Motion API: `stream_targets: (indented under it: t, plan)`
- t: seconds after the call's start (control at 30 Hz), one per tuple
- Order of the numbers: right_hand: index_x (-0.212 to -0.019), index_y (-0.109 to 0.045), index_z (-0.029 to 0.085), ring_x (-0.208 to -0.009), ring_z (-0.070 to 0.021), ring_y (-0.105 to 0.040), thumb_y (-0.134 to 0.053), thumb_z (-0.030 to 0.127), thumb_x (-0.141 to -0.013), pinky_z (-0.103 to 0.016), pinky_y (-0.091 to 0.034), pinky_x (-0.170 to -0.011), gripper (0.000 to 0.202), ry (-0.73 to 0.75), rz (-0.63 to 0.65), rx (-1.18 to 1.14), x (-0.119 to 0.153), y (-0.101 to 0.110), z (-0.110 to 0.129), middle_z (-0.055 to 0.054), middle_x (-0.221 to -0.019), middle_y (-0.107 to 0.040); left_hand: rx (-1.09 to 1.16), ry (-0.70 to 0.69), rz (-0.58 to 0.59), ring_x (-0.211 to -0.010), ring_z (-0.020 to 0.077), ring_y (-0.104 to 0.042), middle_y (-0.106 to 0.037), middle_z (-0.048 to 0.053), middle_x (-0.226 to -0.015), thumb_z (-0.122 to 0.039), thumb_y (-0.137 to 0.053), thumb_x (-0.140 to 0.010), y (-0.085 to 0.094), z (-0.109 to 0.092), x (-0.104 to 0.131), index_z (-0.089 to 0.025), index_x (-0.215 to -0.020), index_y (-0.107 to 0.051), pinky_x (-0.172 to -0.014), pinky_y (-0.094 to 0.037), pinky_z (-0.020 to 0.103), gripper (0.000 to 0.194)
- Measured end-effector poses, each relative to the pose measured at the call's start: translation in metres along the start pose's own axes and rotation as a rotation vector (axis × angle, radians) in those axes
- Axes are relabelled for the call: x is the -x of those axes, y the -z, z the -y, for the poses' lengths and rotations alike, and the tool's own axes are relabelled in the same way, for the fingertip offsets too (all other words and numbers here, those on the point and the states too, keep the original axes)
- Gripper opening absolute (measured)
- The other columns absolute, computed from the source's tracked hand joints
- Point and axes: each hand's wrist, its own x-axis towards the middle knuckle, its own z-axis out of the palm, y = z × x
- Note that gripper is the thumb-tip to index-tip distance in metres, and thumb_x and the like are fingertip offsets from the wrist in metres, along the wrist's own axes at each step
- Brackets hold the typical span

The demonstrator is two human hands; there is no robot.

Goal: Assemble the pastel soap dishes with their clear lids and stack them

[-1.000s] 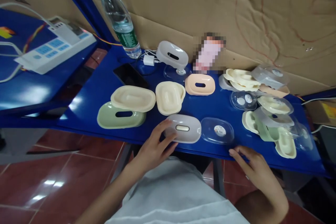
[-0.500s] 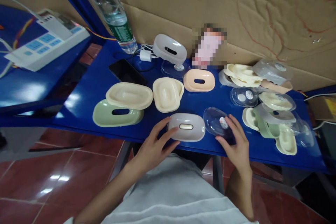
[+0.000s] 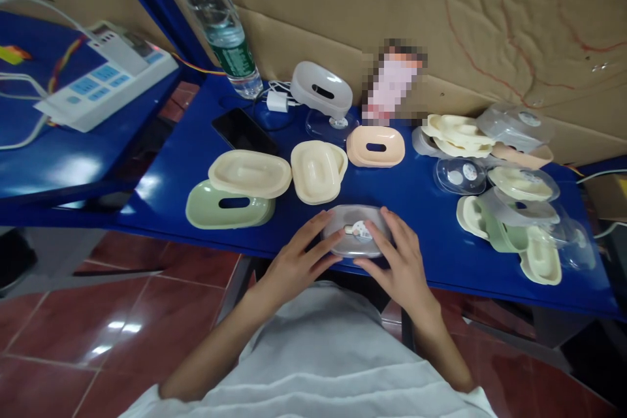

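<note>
A grey oval dish (image 3: pixel 343 247) lies at the table's front edge, with a clear lid (image 3: pixel 375 249) bearing a round white sticker on top of it. My left hand (image 3: pixel 301 258) has its fingers around the left end of the dish and lid. On the right end, my right hand (image 3: pixel 399 258) grips the clear lid, its fingertips beside the sticker. Behind them are a cream oval piece (image 3: pixel 318 173) and a peach dish (image 3: pixel 386 155) with a slot. To the left, a cream tray (image 3: pixel 249 173) overlaps a green dish (image 3: pixel 206 207).
Several cream, green, grey and clear parts, with a green piece (image 3: pixel 512 238) among them, are heaped at the right. At the back stand a water bottle (image 3: pixel 235 55) and a grey dish (image 3: pixel 336 88). A black phone (image 3: pixel 245 132) and power strip (image 3: pixel 108 85) lie left.
My right hand has moved left with the clear lid, which now lies over the grey dish instead of beside it. My left hand stays at the dish. The camera view has shifted slightly.
</note>
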Motion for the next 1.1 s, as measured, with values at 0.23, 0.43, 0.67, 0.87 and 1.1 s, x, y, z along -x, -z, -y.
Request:
stream_targets:
  t: [0.23, 0.43, 0.67, 0.87, 1.1]
  plan:
    - [-0.170, -0.030, 0.039, -0.154, -0.0401, -0.043, -0.071, 0.045, -0.101, -0.064, -0.046, -0.119, 0.080, -0.010, 0.003, 0.014, 0.002, -0.007, 0.001, -0.012, -0.175, -0.034, 0.057, 0.047, 0.015, -0.149, 0.0289, -0.056, -0.053, 0.013, -0.163, -0.027, -0.071, -0.102, 0.004, 0.002, -0.003, -0.029, -0.158, -0.048, -0.119, -0.057, 0.047, 0.061]
    - [-0.171, -0.027, 0.036, -0.160, -0.0387, -0.035, -0.068, 0.039, -0.103, -0.062, -0.046, -0.121, 0.079, 0.024, 0.042, 0.003, 0.003, -0.012, -0.003, -0.015, -0.177, -0.026, 0.107, 0.090, 0.061, -0.146, 0.0276, -0.059, -0.050, 0.014, -0.163, -0.030, -0.066, -0.105, 0.003, 0.002, -0.009, -0.027, -0.152, -0.053, -0.116, -0.059, 0.046, 0.049]
    - [-0.169, -0.031, 0.039, -0.158, -0.0369, -0.041, -0.066, 0.041, -0.105, -0.058, -0.050, -0.117, 0.073, -0.048, 0.064, 0.038, 0.024, 0.006, -0.026, -0.014, -0.175, -0.031, -0.160, 0.121, -0.086, -0.124, 0.0263, -0.067, -0.059, 0.011, -0.146, -0.018, -0.069, -0.101, 0.038, 0.008, 0.016, -0.032, -0.139, -0.066, -0.099, -0.063, 0.042, 0.041]
    - [-0.164, -0.042, 0.034, -0.161, -0.0454, -0.030, -0.064, 0.050, -0.103, -0.073, -0.031, -0.123, 0.067, -0.314, -0.185, 0.237, 0.057, 0.021, -0.062, -0.015, -0.172, -0.037, -0.478, 0.258, -0.286, -0.109, 0.0308, -0.068, -0.070, 0.010, -0.118, -0.017, -0.078, -0.094, 0.078, 0.048, 0.058, -0.028, -0.127, -0.072, -0.094, -0.056, 0.048, 0.036]
    - [-0.164, -0.041, 0.025, -0.159, -0.0507, -0.031, -0.068, 0.050, -0.101, -0.080, -0.025, -0.120, 0.073, -0.445, -0.401, 0.417, 0.066, 0.018, -0.055, -0.022, -0.167, -0.043, -0.484, 0.249, -0.331, -0.120, 0.0333, -0.068, -0.070, 0.013, -0.129, -0.016, -0.077, -0.095, 0.076, 0.075, 0.062, -0.030, -0.138, -0.068, -0.102, -0.054, 0.054, 0.046]
